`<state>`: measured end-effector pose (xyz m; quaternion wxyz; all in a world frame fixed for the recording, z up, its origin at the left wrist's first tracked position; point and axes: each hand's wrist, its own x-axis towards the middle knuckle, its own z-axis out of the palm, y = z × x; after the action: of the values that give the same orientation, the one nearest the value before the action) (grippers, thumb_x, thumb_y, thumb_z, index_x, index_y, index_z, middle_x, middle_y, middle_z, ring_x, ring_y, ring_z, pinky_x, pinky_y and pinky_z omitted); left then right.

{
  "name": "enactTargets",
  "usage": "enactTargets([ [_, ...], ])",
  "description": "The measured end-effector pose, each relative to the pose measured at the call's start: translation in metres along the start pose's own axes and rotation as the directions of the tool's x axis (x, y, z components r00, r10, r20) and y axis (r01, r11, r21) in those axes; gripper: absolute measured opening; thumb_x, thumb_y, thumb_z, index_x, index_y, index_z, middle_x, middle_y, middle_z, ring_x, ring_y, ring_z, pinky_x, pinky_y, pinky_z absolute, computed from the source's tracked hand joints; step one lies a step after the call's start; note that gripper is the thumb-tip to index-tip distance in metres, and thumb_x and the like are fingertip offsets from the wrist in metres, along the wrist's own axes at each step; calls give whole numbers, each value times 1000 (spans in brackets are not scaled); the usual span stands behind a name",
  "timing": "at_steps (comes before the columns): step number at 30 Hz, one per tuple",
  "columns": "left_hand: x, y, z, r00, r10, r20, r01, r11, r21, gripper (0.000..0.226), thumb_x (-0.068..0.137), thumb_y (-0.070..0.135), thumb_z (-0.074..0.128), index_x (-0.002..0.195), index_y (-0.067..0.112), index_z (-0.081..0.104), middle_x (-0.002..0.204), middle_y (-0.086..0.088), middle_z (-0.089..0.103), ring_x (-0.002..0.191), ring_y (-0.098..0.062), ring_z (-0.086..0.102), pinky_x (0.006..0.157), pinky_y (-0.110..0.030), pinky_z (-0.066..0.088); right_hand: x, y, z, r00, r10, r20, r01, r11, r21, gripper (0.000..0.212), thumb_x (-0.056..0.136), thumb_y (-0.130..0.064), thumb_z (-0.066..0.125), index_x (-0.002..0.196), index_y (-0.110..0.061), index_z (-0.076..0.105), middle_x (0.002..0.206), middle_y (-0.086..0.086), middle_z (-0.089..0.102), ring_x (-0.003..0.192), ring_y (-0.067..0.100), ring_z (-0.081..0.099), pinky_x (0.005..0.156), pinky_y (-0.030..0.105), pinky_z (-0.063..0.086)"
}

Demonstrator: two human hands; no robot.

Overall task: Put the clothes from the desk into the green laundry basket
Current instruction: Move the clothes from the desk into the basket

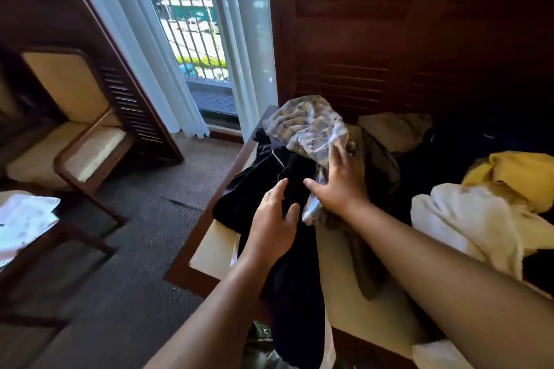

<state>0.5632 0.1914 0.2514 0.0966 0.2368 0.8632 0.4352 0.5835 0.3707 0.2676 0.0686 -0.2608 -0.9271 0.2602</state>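
Observation:
A pile of clothes lies on the desk [209,252]. A black garment [254,177] with thin white piping drapes over the desk's near edge. My left hand [274,219] rests on it, fingers spread and flat. Behind it sits a pale patterned garment [305,123], and my right hand [335,180] presses against its lower edge with fingers apart. An olive-brown garment [380,171] lies to the right of that. A white garment [461,219] and a yellow one [515,177] lie further right. No green basket is in view.
A cushioned wooden chair [75,141] stands at the left on grey carpet [144,219]. A white patterned cloth [24,219] lies on a low surface at far left. A balcony door with white curtains [192,39] is ahead. Dark louvred wooden panels [374,39] back the desk.

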Motion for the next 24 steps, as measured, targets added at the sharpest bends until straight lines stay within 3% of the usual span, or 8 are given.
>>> enactTargets([
  [5, 21, -6, 9, 995, -86, -40, 89, 993, 83, 68, 97, 25, 68, 158, 19, 39, 157, -2, 46, 144, -14, 44, 120, -34, 36, 60, 26, 1, 995, -89, 36, 96, 963, -254, 51, 84, -21, 57, 135, -30, 56, 167, 5, 20, 153, 36, 10, 123, 54, 10],
  [8, 34, -10, 12, 992, -103, -72, 111, 987, 116, 78, 92, 27, 74, 160, 19, 35, 162, -4, 37, 150, -13, 33, 117, -17, 22, 53, 23, -16, 978, -209, 22, 205, 972, 115, 23, 84, -5, 53, 96, -23, 61, 93, -6, 66, 106, 19, 61, 101, 39, 41],
  [11, 46, -17, 16, 987, -156, -48, 160, 980, 121, 104, 84, 33, 83, 164, 25, 18, 170, -6, 15, 157, -15, 13, 115, -15, 13, 39, 14, -45, 841, -295, 453, 41, 870, 491, 11, 96, -11, 54, 85, -12, 55, 65, -4, 49, 50, 4, 45, 54, 29, 37],
  [13, 52, -26, 20, 975, -224, -17, 224, 966, 127, 118, 76, 44, 87, 165, 28, 11, 170, -9, 11, 158, -21, 11, 124, -29, 18, 34, 16, -56, 724, -322, 611, 94, 922, 375, 21, 93, -35, 62, 91, -14, 62, 74, -7, 59, 61, 4, 52, 60, 28, 40],
  [16, 54, -43, 32, 956, -291, 40, 282, 946, 158, 116, 66, 58, 84, 161, 33, 22, 155, -8, 39, 143, -26, 42, 116, -45, 41, 31, 25, -53, 870, -300, 392, 272, 954, 127, 67, 71, -76, 69, 123, -36, 54, 105, -11, 67, 97, 9, 65, 80, 32, 54],
  [19, 52, -47, 41, 957, -284, 56, 267, 942, 205, 95, 71, 53, 85, 152, 41, 38, 129, -1, 57, 117, -21, 60, 102, -41, 52, 40, 46, -25, 890, -177, 421, 327, 890, -317, 122, 60, -82, 70, 155, -41, 7, 162, 7, 19, 147, 35, 25, 114, 54, 31],
  [21, 51, -46, 41, 959, -278, 54, 255, 933, 255, 90, 76, 42, 85, 154, 35, 40, 128, -4, 57, 116, -24, 60, 98, -33, 50, 43, 62, -5, 873, -100, 477, 334, 836, -435, 102, 68, -74, 70, 152, -38, 26, 167, 5, 2, 151, 37, 4, 117, 64, 11],
  [24, 50, -57, 36, 965, -262, 7, 251, 930, 270, 78, 79, 26, 80, 150, 27, 48, 129, -2, 63, 118, -22, 62, 93, -22, 45, 32, 78, 6, 905, -298, 303, 385, 877, -286, 41, 75, -57, 64, 102, -26, 67, 126, -1, 62, 137, 25, 39, 115, 64, 21],
])
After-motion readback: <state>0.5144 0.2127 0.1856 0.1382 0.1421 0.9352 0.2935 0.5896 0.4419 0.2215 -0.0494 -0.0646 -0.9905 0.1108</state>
